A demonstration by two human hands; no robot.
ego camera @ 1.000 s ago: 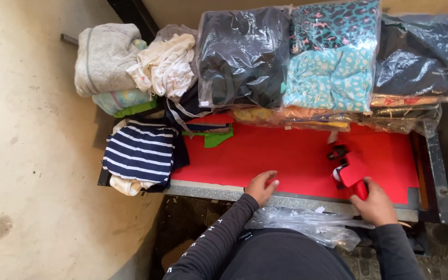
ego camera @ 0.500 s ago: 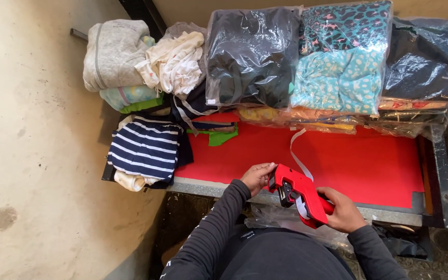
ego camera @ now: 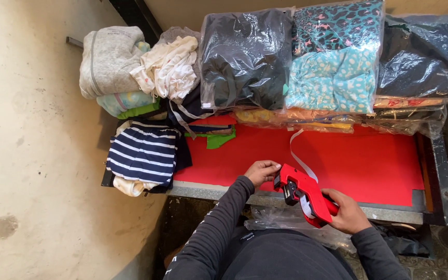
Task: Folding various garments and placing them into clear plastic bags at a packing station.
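Note:
My right hand [ego camera: 349, 212] grips the handle of a red label gun [ego camera: 303, 193], held over the front edge of the table with its head pointing left. A white paper strip [ego camera: 297, 153] trails up from the gun's head. Just left of that head is my left hand [ego camera: 262, 171], fingers curled and close to or touching it; I cannot see anything held in it. Both hands hover over the red table top [ego camera: 359, 166].
Bagged folded garments [ego camera: 247, 57] are stacked along the back of the table. Loose folded clothes, including a navy-and-white striped top [ego camera: 142, 153], pile up at the left end. A clear plastic bag [ego camera: 281, 220] hangs below the front edge. Concrete floor [ego camera: 27, 155] lies left.
My right hand lifted the label gun off the red surface at the right and brought it left to the front edge. My left hand stayed by the front edge, now next to the gun's head.

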